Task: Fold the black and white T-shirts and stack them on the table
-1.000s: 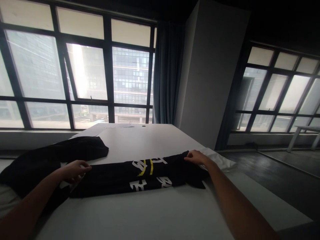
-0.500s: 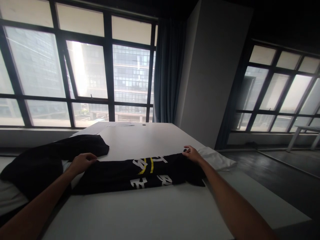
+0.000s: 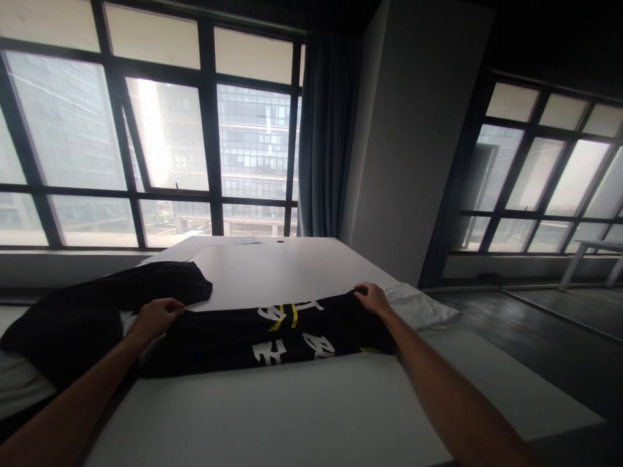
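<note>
Two hands pinch the far edge of one folded black shirt [image 3: 263,337] lying across the white table [image 3: 272,408]: left hand [image 3: 156,316] clamped at its left end, right hand [image 3: 370,298] at its right. The edge has lifted slightly since half a second ago. One more black garment [image 3: 97,305] lies left, partly cut off; a white cloth [image 3: 423,308] peeks out right.

Two bare forearms enter the frame, one from 7 o'clock and one from 5 o'clock. No sleeve covers either forearm within view. The left hand [image 3: 156,316] and the right hand [image 3: 370,297] are ungloved; no ring, watch or wristband is visible.
</note>
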`<act>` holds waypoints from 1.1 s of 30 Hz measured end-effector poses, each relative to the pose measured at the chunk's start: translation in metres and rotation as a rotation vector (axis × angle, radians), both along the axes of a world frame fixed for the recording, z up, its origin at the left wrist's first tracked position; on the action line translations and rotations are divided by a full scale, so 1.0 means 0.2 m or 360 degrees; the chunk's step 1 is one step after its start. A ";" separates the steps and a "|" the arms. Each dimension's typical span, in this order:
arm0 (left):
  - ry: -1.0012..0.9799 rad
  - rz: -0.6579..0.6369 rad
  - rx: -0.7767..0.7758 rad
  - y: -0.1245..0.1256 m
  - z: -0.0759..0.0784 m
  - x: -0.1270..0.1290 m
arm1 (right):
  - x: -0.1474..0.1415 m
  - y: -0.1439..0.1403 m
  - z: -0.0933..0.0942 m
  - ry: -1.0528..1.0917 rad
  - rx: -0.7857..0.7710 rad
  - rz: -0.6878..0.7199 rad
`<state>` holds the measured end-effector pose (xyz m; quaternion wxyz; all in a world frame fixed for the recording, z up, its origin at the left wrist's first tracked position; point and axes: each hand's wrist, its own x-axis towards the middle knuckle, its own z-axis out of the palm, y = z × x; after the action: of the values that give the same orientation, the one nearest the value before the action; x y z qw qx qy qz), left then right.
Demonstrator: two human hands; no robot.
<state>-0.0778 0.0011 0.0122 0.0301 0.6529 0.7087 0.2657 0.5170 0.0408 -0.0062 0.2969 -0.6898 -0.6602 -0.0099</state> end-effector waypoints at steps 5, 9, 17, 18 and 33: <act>0.0205 -0.0048 0.0090 -0.02 -0.01 0.06 | -0.02 0.00 -0.01 -0.0227 -0.0043 -0.0062; 0.0244 -0.0391 0.0144 -0.04 -0.03 0.18 | -0.05 0.00 0.00 -0.0277 -0.0073 -0.0143; 0.0401 -0.0767 -0.0347 -0.05 -0.13 0.28 | -0.12 -0.11 0.08 -0.0385 -0.0368 -0.0248; 0.0425 -0.0760 -0.0403 -0.06 -0.13 0.28 | -0.14 -0.11 0.09 -0.0344 -0.0441 -0.0131; 0.0539 -0.0513 -0.0578 -0.01 -0.11 0.19 | -0.46 -0.14 0.01 -0.0420 -0.1040 0.0327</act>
<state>-0.0391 -0.0016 -0.0097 0.0695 0.7761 0.6266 0.0135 0.4241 0.0131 -0.0033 -0.0274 -0.6710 -0.7271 0.1425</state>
